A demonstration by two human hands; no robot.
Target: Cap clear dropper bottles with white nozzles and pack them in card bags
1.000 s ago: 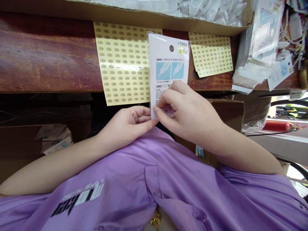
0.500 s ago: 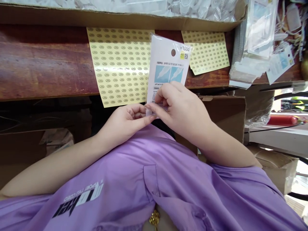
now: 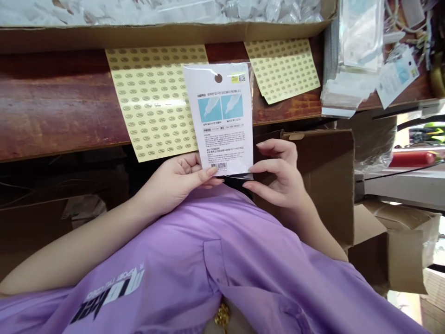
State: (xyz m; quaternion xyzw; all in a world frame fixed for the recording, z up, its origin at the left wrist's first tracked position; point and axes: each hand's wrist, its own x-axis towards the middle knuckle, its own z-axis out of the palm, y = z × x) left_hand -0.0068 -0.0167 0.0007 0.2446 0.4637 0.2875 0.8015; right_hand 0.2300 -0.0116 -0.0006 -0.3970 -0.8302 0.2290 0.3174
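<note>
In front of my body, a white printed product card (image 3: pixel 227 139) stands nearly upright in a clear plastic sleeve. It carries two blue pictures, small text, a barcode and a round hole near the top. My left hand (image 3: pixel 174 183) grips its lower left corner, thumb on the printed side and fingers behind. At the lower right corner is my right hand (image 3: pixel 283 174), fingers spread and a fingertip at the card's edge; whether it touches is hard to tell. Behind the card, a yellow sheet of small oval stickers (image 3: pixel 153 106) hangs over the table's edge.
More sticker sheets (image 3: pixel 283 69) lie to the right on the brown wooden table (image 3: pixel 52 97). Along the back runs a cardboard box (image 3: pixel 167 36) of clear plastic parts. Stacked clear packs (image 3: pixel 361 41) and a loose card (image 3: pixel 398 76) are at right. Below stands an open carton (image 3: pixel 320 185).
My right hand has moved off the card's face to its lower right side, and its fingers have spread. The card has turned to face me squarely, its top shifting left.
</note>
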